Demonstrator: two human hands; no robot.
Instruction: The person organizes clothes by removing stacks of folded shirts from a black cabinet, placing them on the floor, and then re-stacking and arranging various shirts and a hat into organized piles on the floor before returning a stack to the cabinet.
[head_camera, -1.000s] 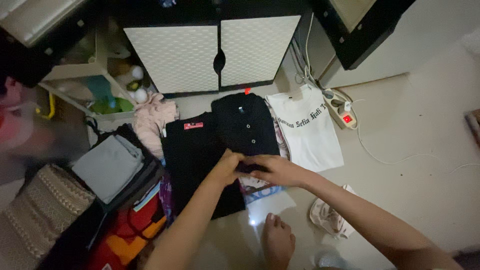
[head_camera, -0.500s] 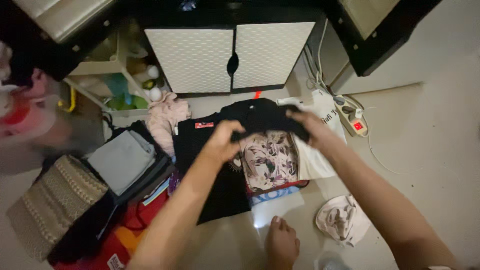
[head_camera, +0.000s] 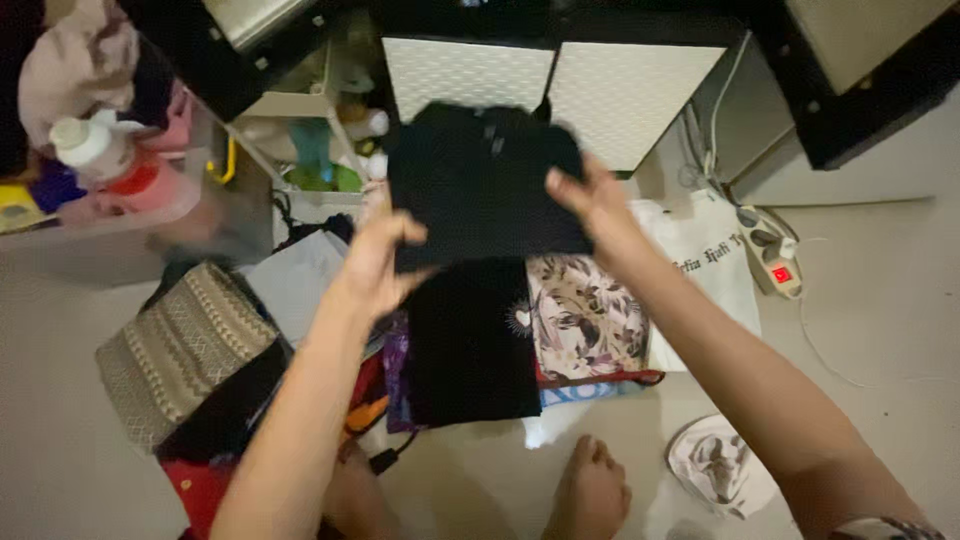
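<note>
Folded black shirt (head_camera: 485, 185) now lifted clear of the floor pile, up at 12 o'clock in the view before the white cabinet doors (head_camera: 560, 85); half a second back, only just coming off the stack. Left hand (head_camera: 378, 262) pinching the shirt's lower left edge, fingers closed on the cloth; right hand (head_camera: 592, 198) gripping the right edge, thumb over, fingers behind. Fold held flat, no sagging corner seen.

Uncovered beneath: floral garment (head_camera: 583, 318) at 5 o'clock of the shirt, another black garment (head_camera: 470, 340) at 6 o'clock. White printed T-shirt (head_camera: 705, 265) at 4 o'clock, power strip (head_camera: 770, 255) with cord just beyond. Woven bag (head_camera: 180, 345) and grey folded cloth (head_camera: 295, 280) at 8 o'clock. Open shelf with bottles (head_camera: 340, 140) at 10 o'clock, near the shirt's left side. Bare foot (head_camera: 590, 490) at 6 o'clock, well below.
</note>
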